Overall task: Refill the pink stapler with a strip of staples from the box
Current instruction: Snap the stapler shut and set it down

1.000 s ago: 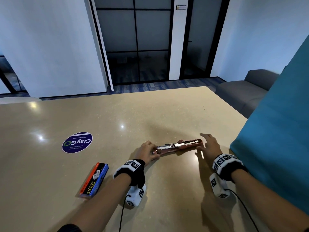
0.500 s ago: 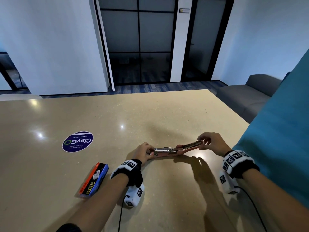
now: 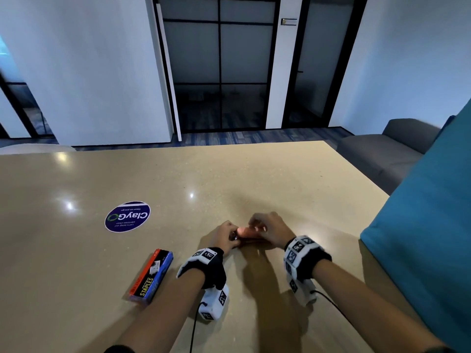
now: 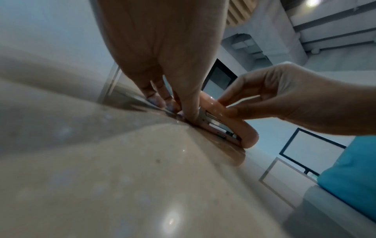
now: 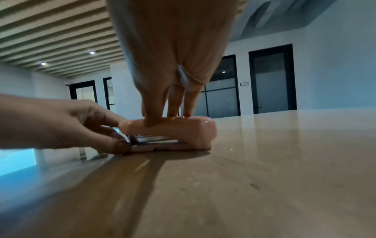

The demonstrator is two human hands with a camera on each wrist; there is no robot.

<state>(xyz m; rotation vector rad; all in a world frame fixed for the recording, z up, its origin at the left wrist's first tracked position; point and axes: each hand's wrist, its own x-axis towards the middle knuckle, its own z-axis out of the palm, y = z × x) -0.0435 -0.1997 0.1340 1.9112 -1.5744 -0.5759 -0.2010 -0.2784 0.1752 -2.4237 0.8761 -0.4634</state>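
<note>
Left hand (image 3: 224, 236) pinches the front of the pink stapler (image 5: 193, 128); right hand (image 3: 272, 229) pinches its lid.

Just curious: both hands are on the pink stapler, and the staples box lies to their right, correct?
No. The left hand and right hand are on the pink stapler, but the staples box lies to their left, as the head view shows.

Glossy beige speckled worktop (image 3: 254, 174). A pink stapler (image 3: 244, 231) lies flat on it between the left hand (image 3: 224, 236) and right hand (image 3: 271, 229). A box of staples (image 3: 151, 275) lies left of the left hand, and a round purple sticker (image 3: 127, 217) sits farther left.
</note>
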